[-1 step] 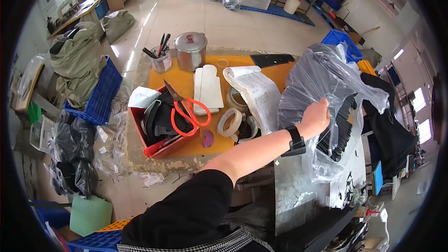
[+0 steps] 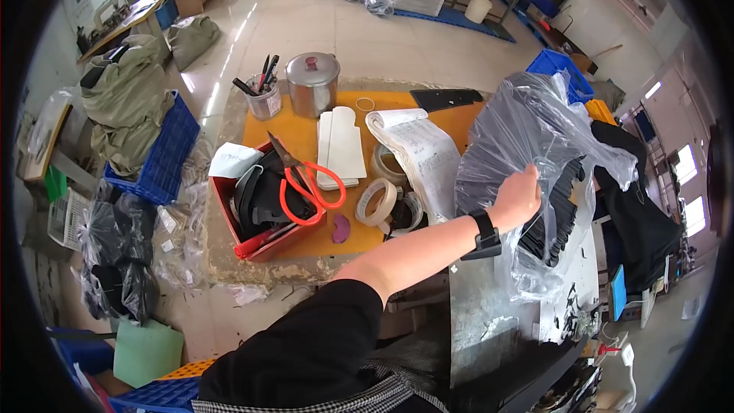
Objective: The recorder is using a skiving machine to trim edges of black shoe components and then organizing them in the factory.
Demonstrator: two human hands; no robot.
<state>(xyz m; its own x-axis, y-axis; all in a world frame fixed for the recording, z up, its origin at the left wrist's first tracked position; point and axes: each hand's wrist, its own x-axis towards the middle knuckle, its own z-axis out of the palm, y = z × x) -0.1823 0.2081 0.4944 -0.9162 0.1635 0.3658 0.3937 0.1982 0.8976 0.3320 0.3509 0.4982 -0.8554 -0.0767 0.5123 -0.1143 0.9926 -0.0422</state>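
My left hand, with a black band on its wrist, reaches across to the right. Its fingers are closed on the gathered plastic of a clear bag. Inside and under the film lie stacked black pieces with ridged edges; their exact kind I cannot tell. The bag rests on a metal-topped surface beside the worktable. My right hand does not show. Left of the bag lies a curled paper pad with writing on it.
Orange-handled scissors lean over a red box of black pieces. Nearby are tape rolls, white cards, a lidded metal pot and a pen cup. Blue crates and bagged goods stand at left.
My left hand has sunk very slightly, still closed on the bag's plastic. Things on the table have not moved.
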